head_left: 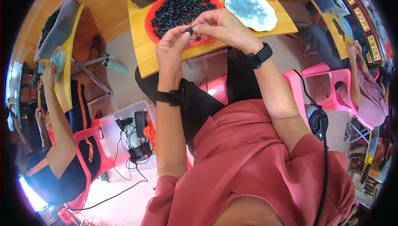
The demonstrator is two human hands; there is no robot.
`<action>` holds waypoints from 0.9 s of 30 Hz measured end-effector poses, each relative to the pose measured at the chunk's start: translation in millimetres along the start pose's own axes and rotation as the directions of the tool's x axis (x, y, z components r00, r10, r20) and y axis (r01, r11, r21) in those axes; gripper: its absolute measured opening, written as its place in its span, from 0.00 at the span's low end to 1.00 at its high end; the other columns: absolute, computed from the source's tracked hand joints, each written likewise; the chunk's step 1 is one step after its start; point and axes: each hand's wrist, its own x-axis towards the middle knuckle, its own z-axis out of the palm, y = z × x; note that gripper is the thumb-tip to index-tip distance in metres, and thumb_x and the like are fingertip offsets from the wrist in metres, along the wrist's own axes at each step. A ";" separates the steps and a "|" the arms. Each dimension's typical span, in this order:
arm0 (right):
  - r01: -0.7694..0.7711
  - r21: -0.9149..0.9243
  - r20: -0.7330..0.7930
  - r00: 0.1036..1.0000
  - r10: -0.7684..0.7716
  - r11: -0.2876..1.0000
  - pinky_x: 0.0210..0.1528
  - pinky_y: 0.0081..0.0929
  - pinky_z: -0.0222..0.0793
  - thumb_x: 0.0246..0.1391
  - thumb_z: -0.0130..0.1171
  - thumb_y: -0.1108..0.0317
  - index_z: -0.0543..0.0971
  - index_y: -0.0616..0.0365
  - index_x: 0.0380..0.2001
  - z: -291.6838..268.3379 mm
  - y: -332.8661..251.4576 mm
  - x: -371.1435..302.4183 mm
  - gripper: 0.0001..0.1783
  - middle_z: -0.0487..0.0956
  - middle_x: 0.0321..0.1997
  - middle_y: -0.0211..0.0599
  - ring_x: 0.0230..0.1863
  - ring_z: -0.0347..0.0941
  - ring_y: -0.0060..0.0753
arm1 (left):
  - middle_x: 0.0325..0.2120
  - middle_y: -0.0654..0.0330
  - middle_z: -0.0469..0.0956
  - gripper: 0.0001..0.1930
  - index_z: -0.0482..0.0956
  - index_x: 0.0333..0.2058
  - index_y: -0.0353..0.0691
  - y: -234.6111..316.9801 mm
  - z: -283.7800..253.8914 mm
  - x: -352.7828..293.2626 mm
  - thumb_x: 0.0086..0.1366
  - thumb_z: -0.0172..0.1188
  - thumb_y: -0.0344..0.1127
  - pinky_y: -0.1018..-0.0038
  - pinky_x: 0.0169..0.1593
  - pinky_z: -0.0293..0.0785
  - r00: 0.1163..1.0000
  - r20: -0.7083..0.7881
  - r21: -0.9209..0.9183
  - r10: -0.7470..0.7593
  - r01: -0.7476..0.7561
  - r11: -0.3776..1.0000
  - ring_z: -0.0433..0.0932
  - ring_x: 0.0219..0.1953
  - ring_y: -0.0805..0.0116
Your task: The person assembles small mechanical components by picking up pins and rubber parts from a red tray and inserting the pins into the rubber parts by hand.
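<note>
Piece in black (190,30) sits pinched between both hands (171,47).

Red tray (148,23): glossy plastic. Black parts (176,10) in it: matt, plastic or rubber look. White dish (268,20) right of the tray: smooth, glossy. Table (148,62) under the tray: wood-look, slight sheen. My top (261,155), this side of the tray: cloth.

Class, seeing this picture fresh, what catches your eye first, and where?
A round red tray of small black parts dominates the top centre. Right of it lies a white scalloped plate of bluish pieces. The left hand and right hand meet over the tray, holding a small dark piece.
</note>
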 end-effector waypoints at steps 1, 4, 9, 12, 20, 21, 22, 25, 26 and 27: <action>0.001 0.005 0.011 1.000 -0.001 1.000 0.34 0.18 0.70 0.52 0.58 0.66 0.80 0.65 0.33 -0.6 0.7 -0.2 0.11 0.80 0.26 0.33 0.28 0.74 0.19 | 0.34 0.57 0.79 0.09 0.75 0.41 0.31 -0.4 -0.3 0.2 0.61 0.56 0.23 0.80 0.41 0.75 1.000 0.000 -0.001 0.000 0.000 1.000 0.78 0.34 0.73; -0.029 -0.037 0.027 0.999 0.030 0.999 0.33 0.18 0.69 0.52 0.58 0.67 0.80 0.64 0.33 -1.0 2.9 -0.5 0.11 0.80 0.26 0.32 0.27 0.74 0.18 | 0.34 0.57 0.78 0.09 0.75 0.41 0.31 -1.5 -0.8 0.5 0.61 0.56 0.23 0.80 0.42 0.75 1.000 0.015 0.014 -0.001 0.000 1.000 0.78 0.35 0.73; -0.070 0.045 0.035 0.997 0.068 0.997 0.30 0.16 0.67 0.52 0.57 0.67 0.80 0.65 0.32 0.4 -3.6 -2.7 0.11 0.79 0.25 0.29 0.26 0.72 0.16 | 0.34 0.57 0.79 0.08 0.74 0.41 0.32 2.6 1.6 -0.2 0.63 0.54 0.25 0.80 0.41 0.74 0.999 0.050 0.032 -0.021 0.019 0.999 0.78 0.34 0.73; -0.064 0.086 0.028 0.998 0.061 0.994 0.30 0.14 0.67 0.53 0.57 0.67 0.80 0.65 0.31 3.3 -2.5 -1.1 0.10 0.78 0.24 0.29 0.25 0.71 0.16 | 0.34 0.57 0.78 0.08 0.71 0.43 0.34 2.0 -1.9 0.2 0.66 0.51 0.26 0.80 0.41 0.74 0.996 0.089 0.044 -0.023 0.019 0.999 0.78 0.34 0.73; -0.081 0.246 0.000 0.997 0.083 0.966 0.30 0.12 0.68 0.55 0.55 0.68 0.77 0.64 0.30 12.6 -4.3 -3.2 0.09 0.79 0.25 0.32 0.26 0.73 0.16 | 0.31 0.60 0.78 0.06 0.71 0.40 0.35 -0.7 -2.7 1.4 0.65 0.52 0.26 0.81 0.38 0.72 0.995 0.078 0.080 0.058 -0.065 0.995 0.76 0.31 0.76; -0.081 0.217 0.005 0.997 0.082 0.973 0.30 0.13 0.68 0.55 0.55 0.68 0.77 0.64 0.30 11.7 -4.7 -3.4 0.09 0.79 0.25 0.32 0.26 0.73 0.16 | 0.30 0.60 0.78 0.05 0.72 0.39 0.34 -0.8 -2.4 1.1 0.64 0.52 0.25 0.81 0.38 0.72 0.995 0.074 0.088 0.068 -0.074 0.993 0.76 0.31 0.77; -0.081 0.188 0.009 0.997 0.081 0.979 0.30 0.13 0.69 0.55 0.55 0.68 0.77 0.64 0.30 11.0 -4.6 -3.5 0.09 0.79 0.25 0.32 0.26 0.73 0.17 | 0.30 0.60 0.78 0.05 0.72 0.39 0.34 -1.1 -2.4 0.8 0.64 0.52 0.25 0.81 0.38 0.72 0.995 0.074 0.088 0.067 -0.073 0.993 0.76 0.31 0.77; -0.079 0.124 0.008 0.997 0.078 0.989 0.27 0.11 0.65 0.56 0.56 0.67 0.77 0.62 0.30 10.4 -2.3 -2.8 0.09 0.77 0.24 0.26 0.23 0.71 0.12 | 0.31 0.60 0.77 0.06 0.72 0.40 0.34 -2.6 -0.6 0.3 0.65 0.51 0.24 0.81 0.39 0.73 0.994 0.065 0.130 0.089 -0.097 0.987 0.76 0.31 0.76; -0.079 0.125 0.006 0.997 0.079 0.989 0.27 0.11 0.65 0.56 0.56 0.67 0.77 0.62 0.30 10.2 -0.4 -2.4 0.09 0.77 0.24 0.26 0.23 0.71 0.12 | 0.30 0.60 0.77 0.06 0.72 0.39 0.33 -3.6 -0.2 -0.1 0.64 0.52 0.24 0.82 0.38 0.72 0.992 0.058 0.147 0.109 -0.116 0.982 0.76 0.31 0.77; -0.077 0.098 0.010 0.997 0.076 0.992 0.27 0.11 0.66 0.56 0.56 0.67 0.76 0.62 0.30 9.7 2.1 -1.8 0.09 0.77 0.25 0.27 0.24 0.71 0.13 | 0.30 0.60 0.77 0.05 0.72 0.38 0.33 -4.8 0.3 -0.4 0.64 0.52 0.24 0.83 0.36 0.71 0.990 0.051 0.164 0.128 -0.135 0.977 0.76 0.31 0.77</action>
